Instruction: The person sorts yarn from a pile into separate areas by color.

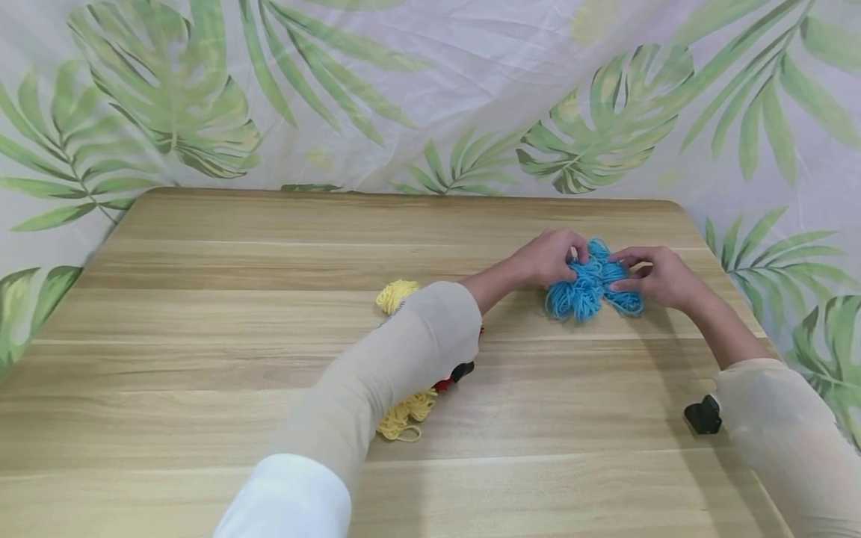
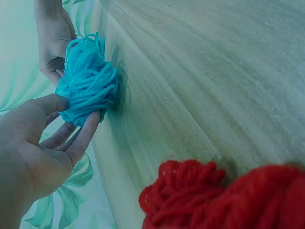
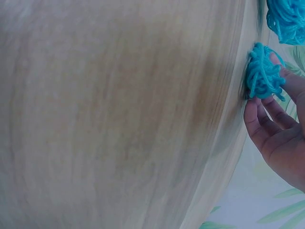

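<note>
Two bundles of blue yarn lie side by side toward the right of the table. Fingers and thumb of my left hand (image 1: 550, 258) grip the left blue yarn bundle (image 1: 574, 297); in the left wrist view its looped strands (image 2: 90, 83) show between them. My right hand (image 1: 659, 275) pinches the right blue yarn bundle (image 1: 622, 300), which the right wrist view shows as a smaller clump (image 3: 263, 74) at the fingertips. The two bundles touch or nearly touch in the head view.
Red yarn (image 2: 190, 200) lies near the left forearm, mostly hidden by the sleeve in the head view. One yellow yarn bundle (image 1: 395, 295) sits beyond that sleeve, another yellow bundle (image 1: 409, 412) nearer. Leaf-patterned cloth (image 1: 471, 97) hangs behind the wooden table (image 1: 202, 359).
</note>
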The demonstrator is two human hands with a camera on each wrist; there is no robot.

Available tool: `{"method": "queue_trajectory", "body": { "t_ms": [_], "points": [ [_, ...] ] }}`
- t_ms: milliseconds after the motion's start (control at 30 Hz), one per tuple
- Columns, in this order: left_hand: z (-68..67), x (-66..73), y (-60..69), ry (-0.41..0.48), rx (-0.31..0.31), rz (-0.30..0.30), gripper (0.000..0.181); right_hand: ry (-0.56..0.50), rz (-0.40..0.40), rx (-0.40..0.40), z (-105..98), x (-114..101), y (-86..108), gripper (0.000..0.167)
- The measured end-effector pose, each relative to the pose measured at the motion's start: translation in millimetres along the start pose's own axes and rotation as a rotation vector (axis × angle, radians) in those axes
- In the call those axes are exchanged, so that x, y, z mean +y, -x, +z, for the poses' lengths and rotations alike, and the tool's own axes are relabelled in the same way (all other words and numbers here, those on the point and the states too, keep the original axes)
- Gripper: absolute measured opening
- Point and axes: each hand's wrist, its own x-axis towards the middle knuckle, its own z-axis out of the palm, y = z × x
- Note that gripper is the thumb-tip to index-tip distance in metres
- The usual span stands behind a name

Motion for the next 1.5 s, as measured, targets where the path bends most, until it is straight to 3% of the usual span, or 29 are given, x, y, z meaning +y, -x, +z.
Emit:
{"method": "queue_trajectory", "body": {
  "t_ms": [267,1167,1500],
  "points": [
    [3.9,-3.1,-6.6,-0.066,0.03,0.003,0.013,-0.008,-0.017,0.017,1.4,-1.5,-0.6,0.043],
    [13.1,9.6,-18.2,-0.194,0.03,-0.088,0.021,-0.01,-0.022,0.019,1.6,-1.6,0.3,0.041],
    [10.8,2.9,-18.0,-0.168,0.005,-0.034,0.032,-0.004,-0.01,0.01,1.7,-0.5,0.5,0.042]
  ]
}}
